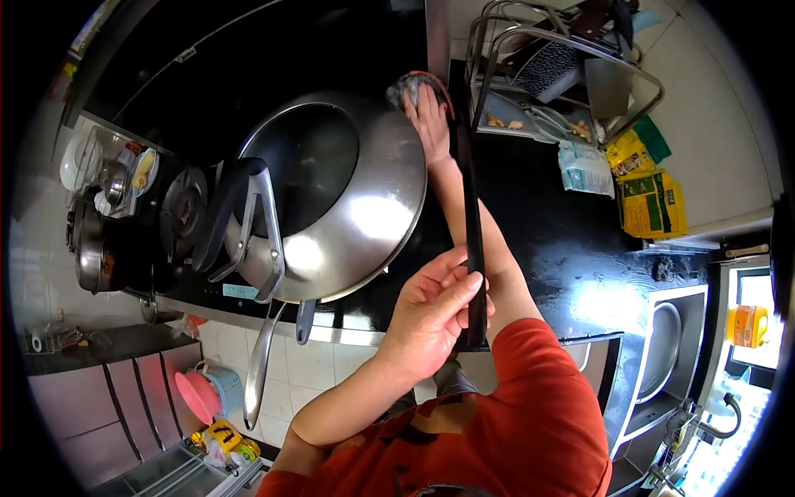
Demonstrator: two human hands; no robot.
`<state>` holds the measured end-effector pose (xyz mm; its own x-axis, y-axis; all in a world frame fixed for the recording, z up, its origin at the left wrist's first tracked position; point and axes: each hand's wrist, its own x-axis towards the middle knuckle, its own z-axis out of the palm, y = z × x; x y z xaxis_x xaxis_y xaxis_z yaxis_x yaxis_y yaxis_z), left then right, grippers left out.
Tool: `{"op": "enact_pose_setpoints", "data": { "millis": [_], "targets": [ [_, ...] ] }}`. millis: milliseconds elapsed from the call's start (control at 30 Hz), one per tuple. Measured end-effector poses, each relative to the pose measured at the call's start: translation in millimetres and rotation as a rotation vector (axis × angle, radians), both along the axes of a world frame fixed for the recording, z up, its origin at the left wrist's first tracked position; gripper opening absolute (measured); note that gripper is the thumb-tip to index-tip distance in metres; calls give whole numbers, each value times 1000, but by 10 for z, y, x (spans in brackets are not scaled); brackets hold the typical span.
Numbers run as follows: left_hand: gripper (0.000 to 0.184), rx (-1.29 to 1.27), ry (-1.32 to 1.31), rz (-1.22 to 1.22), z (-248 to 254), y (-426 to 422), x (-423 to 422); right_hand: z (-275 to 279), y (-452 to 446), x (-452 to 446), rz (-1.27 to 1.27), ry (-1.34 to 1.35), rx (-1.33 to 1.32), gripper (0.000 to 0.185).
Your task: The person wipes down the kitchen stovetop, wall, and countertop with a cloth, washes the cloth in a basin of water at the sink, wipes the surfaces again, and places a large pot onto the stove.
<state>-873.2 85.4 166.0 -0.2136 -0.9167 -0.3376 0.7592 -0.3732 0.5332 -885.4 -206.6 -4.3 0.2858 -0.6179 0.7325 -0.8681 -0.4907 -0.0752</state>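
Note:
My left hand (pixel 435 311) is closed around the lower part of a long, narrow black strip (pixel 470 190), thumb on its near side. The strip rises away from me, with my right forearm passing behind it. Against the strip's upper part, my right hand (pixel 428 124) presses a bunched grey cloth with a reddish edge (pixel 411 85). Most of the cloth is hidden under the fingers. Left of both hands sits a large wok with a domed steel lid (pixel 377 178); the lid has a dark round centre and a looped handle (pixel 263 228).
A metal rack (pixel 571 41) with knives and ginger stands at the back right, beside yellow packets (pixel 652 203). A sink (pixel 662 352) lies at the right. The wok's long handle (pixel 263 364) juts toward me. More pots (pixel 95 253) and a burner (pixel 184 211) are at left.

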Motion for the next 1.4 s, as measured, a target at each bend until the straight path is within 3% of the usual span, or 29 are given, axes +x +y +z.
{"op": "enact_pose_setpoints", "data": {
  "millis": [67, 167, 233, 300, 333, 500, 600, 633, 667, 700, 767, 833, 1000, 1100, 1267, 1300, 1367, 1400],
  "targets": [
    [38, 9, 13, -3, 21, -11, 17, -105, -185, 43, -120, 158, 51, 42],
    [39, 4, 36, -19, 4, -13, 27, -340, -243, 20, -102, 119, 154, 41],
    [39, 42, 17, -12, -2, -10, 14, -391, -263, 16, -124, 83, 55, 37],
    [38, 9, 14, -4, -16, -25, 42, -258, -277, 18, -118, 145, 418, 31],
    [37, -11, 10, 3, -19, -14, 54, -208, -264, 22, -170, 160, 300, 30],
    [36, 4, -36, 14, 17, -16, 60, -128, -211, -86, -55, 180, 309, 26],
    [36, -31, -29, 4, 15, -38, 35, -127, 184, -276, -80, 324, 200, 24],
    [35, -53, -22, 6, -11, -49, 19, -254, 308, -350, 9, 156, 247, 20],
    [35, -46, -28, 12, -29, -46, 1, -207, 579, -423, -70, 171, 186, 18],
    [35, -44, -34, 19, -40, -47, -6, -131, 817, -526, -22, 117, 291, 19],
    [36, -28, -78, 29, -56, -37, 2, -120, 1273, -749, -90, 71, 201, 24],
    [39, -30, -112, 22, -84, -19, 27, -75, 1599, -918, -198, 106, 393, 28],
    [36, 91, -258, 78, -282, 28, 46, -3, 1081, -1137, -274, -64, 253, 46],
    [42, 42, -427, 61, -578, 54, -14, -131, 1046, -1191, -275, -38, 304, 47],
    [47, -19, -937, 14, -1067, 56, -232, -183, 1970, -1806, -262, -13, 334, 49],
    [47, -24, -932, 2, -1239, 37, -220, -173, 2132, -2045, -300, -14, 360, 49],
    [48, -277, -1408, -30, -1482, 0, -226, -190, 2456, -2643, -402, -15, 383, 49],
    [51, -282, -1451, -19, -1445, -11, -287, -192, 2652, -2996, -465, 2, 374, 48]
  ]
}}
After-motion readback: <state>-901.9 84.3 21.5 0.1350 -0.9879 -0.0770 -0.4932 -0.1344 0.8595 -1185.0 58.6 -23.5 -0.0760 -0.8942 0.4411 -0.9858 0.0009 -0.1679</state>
